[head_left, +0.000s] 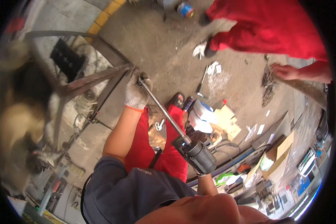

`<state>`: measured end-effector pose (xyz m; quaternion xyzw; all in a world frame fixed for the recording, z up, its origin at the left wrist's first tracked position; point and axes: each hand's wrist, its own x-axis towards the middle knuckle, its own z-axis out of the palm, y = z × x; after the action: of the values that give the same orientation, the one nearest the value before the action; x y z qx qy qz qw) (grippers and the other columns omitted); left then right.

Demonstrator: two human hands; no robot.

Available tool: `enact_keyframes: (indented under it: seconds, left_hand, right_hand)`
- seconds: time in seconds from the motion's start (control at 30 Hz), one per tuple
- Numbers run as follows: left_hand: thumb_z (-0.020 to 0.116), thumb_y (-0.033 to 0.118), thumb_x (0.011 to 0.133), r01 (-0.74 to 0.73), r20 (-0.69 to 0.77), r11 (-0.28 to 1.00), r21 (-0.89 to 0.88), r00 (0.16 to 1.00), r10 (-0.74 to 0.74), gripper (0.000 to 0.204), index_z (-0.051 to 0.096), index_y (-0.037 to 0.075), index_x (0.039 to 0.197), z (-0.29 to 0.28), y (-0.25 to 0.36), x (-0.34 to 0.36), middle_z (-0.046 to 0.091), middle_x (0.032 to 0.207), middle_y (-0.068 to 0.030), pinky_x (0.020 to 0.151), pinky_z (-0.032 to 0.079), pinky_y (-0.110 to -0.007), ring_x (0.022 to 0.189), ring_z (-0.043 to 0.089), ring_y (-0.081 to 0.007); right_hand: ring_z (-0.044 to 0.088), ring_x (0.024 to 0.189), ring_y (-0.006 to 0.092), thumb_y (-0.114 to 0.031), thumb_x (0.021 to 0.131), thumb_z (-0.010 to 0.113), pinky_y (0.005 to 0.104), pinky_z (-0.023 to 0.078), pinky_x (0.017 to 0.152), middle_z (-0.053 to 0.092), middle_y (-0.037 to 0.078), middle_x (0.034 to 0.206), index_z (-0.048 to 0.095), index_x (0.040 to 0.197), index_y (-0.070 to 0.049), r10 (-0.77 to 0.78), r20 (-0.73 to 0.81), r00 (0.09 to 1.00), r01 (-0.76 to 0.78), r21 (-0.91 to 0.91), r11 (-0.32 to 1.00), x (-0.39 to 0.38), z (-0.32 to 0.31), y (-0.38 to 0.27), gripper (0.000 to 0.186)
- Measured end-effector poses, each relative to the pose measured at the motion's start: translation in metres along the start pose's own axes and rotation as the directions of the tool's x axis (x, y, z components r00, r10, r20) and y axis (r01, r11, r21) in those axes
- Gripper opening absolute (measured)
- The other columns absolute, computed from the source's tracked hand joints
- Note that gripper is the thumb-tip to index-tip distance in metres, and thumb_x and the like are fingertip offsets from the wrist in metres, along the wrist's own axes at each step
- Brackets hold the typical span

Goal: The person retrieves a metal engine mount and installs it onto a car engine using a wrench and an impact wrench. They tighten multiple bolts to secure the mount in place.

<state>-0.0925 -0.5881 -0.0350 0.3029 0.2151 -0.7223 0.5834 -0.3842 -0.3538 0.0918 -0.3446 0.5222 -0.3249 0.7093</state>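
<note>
My left hand, in a pale knitted glove, is closed around the far end of a long steel extension bar. That end lies close against the corner of a rusty metal frame; whether it sits on a fastener is hidden. The bar runs back toward me into a dark impact wrench, tilted in front of my body. My right hand is behind the wrench's body, with only a little of the glove showing; its fingers are hidden, but it supports the tool there.
A co-worker in red stands at upper right, one hand by a dark clump like chain. A long-handled tool, a can and scraps lie on the floor. An opened cardboard box stands at right.
</note>
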Motion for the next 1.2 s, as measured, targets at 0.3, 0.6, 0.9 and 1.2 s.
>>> enact_keyframes:
  seconds: [0.3,0.6,0.9,1.2]
  left_hand:
    - [0.064,0.023,0.106,-0.415,0.007,0.868,0.273,0.903,0.430,0.010,0.062,0.018,0.115,0.218,-0.001,-0.161,0.065,0.083,-0.0036,0.047,0.048,-0.027,0.061,0.059,-0.0152]
    - [0.062,0.027,0.109,-0.624,0.348,0.781,0.031,0.739,0.577,0.024,0.053,0.025,0.131,0.311,0.069,-0.282,0.061,0.086,-0.0028,0.044,0.041,-0.023,0.061,0.057,-0.0117]
    - [0.061,0.027,0.109,-0.731,0.161,0.636,0.247,0.678,0.717,0.020,0.063,0.008,0.100,0.328,0.118,-0.325,0.061,0.074,-0.0027,0.048,0.049,-0.030,0.058,0.060,-0.0142]
    - [0.057,0.037,0.110,-0.356,0.404,0.908,-0.222,0.814,0.418,0.029,0.057,0.011,0.099,0.299,0.158,-0.340,0.057,0.079,-0.0041,0.050,0.047,-0.031,0.060,0.056,-0.0163]
  right_hand:
    - [0.070,0.101,0.0367,-0.025,0.090,0.072,0.0460,0.056,0.082,0.072,0.016,0.115,0.064,0.136,-0.014,-0.463,0.270,0.844,0.426,-0.863,0.273,-0.064,0.020,-0.156,0.048]
    - [0.072,0.087,0.0348,-0.023,0.086,0.073,0.0455,0.056,0.073,0.075,0.014,0.097,0.073,0.120,-0.009,-0.354,0.351,0.867,0.418,-0.899,0.133,-0.061,0.049,-0.231,0.037]
    - [0.073,0.085,0.0333,-0.020,0.083,0.072,0.0451,0.057,0.073,0.075,0.013,0.098,0.074,0.116,-0.006,-0.483,0.633,0.605,0.597,-0.762,-0.251,-0.084,0.102,-0.337,0.036]
    - [0.071,0.081,0.0336,-0.013,0.083,0.070,0.0445,0.057,0.073,0.072,0.012,0.091,0.071,0.117,-0.004,-0.351,0.716,0.603,0.520,-0.687,-0.509,-0.141,0.224,-0.437,0.035]
